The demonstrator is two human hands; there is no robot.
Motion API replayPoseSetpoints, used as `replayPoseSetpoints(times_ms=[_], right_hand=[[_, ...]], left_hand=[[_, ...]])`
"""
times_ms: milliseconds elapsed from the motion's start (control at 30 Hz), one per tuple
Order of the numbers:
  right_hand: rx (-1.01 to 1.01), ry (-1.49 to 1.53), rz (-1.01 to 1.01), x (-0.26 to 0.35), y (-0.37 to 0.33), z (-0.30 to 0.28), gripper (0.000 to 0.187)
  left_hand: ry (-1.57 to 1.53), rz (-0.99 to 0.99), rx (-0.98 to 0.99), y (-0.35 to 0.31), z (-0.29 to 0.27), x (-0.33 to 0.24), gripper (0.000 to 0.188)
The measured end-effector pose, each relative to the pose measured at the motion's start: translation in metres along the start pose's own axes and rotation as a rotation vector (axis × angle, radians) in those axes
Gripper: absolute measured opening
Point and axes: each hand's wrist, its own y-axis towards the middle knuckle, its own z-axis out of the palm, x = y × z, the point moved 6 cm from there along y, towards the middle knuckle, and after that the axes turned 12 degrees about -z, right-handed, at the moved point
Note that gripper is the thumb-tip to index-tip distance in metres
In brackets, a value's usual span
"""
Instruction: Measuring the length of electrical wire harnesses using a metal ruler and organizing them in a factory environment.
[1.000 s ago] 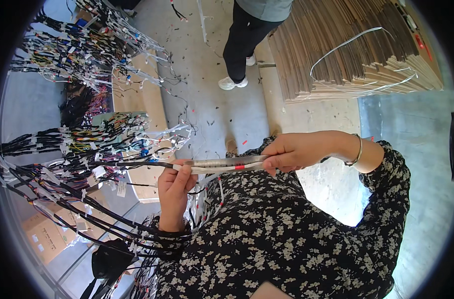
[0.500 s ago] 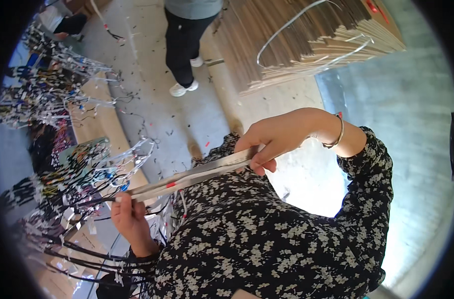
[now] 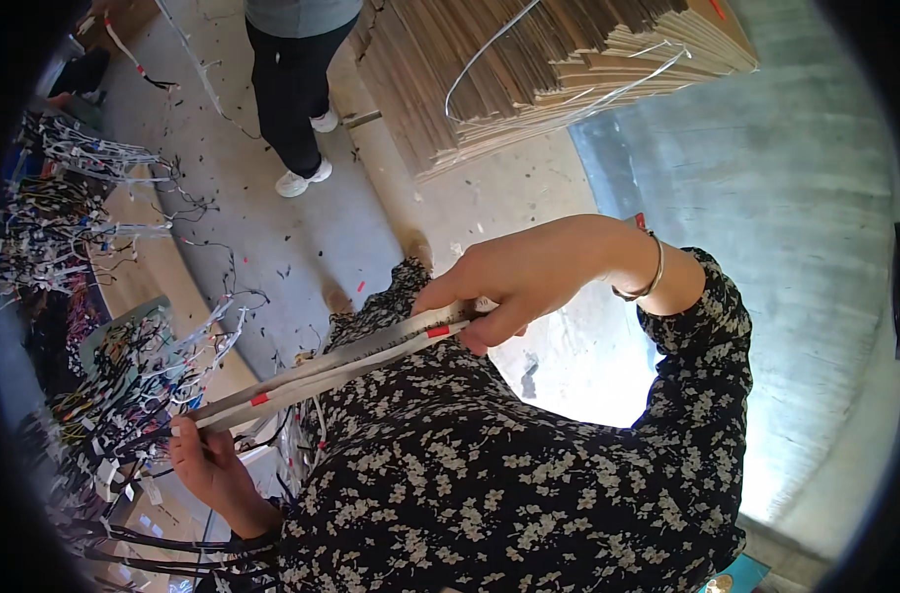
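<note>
A long straight ruler (image 3: 356, 348) with dark markings slants across the front of my body. Along its lower edge runs a white cable (image 3: 341, 374) with two red bands, one near the middle and one close to my right fingers. My left hand (image 3: 213, 469) is closed, thumb and fingers pinching the ruler and cable together at their lower left end. At the upper right end my right hand (image 3: 529, 282) is closed on both, thumb below and fingers over the top. Its fingers partly cover the ruler's tip and the cable there.
Bundles of black and white cables (image 3: 84, 208) crowd the left side, several dark ones passing beside my left forearm. A tall stack of flat cardboard (image 3: 529, 79) stands at the far right. Another person (image 3: 297, 89) in dark trousers stands ahead, with scraps on the floor (image 3: 262, 237).
The view has shifted, so the surroundings and both hands sit further left. A second red band on the white cable now shows beside my right fingers. Both hands keep hold of ruler and cable.
</note>
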Motion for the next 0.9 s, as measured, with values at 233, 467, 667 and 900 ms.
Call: replayPoseSetpoints(times_ms=[233, 467, 667, 900], right_hand=[[-0.201, 0.218, 0.046, -0.001, -0.008, -0.002, 0.027], [-0.362, -0.306, -0.275, 0.014, -0.013, -0.006, 0.018], [-0.398, -0.365, -0.171, 0.011, -0.015, -0.006, 0.016], [-0.361, -0.166, -0.124, 0.001, -0.016, -0.007, 0.016]], left_hand=[[0.028, 0.031, -0.013, -0.001, -0.002, -0.001, 0.026], [-0.001, 0.032, 0.004, 0.002, -0.007, 0.000, 0.027], [0.004, 0.010, 0.034, 0.004, -0.007, 0.003, 0.026], [0.026, 0.024, -0.033, 0.005, -0.005, 0.005, 0.026]])
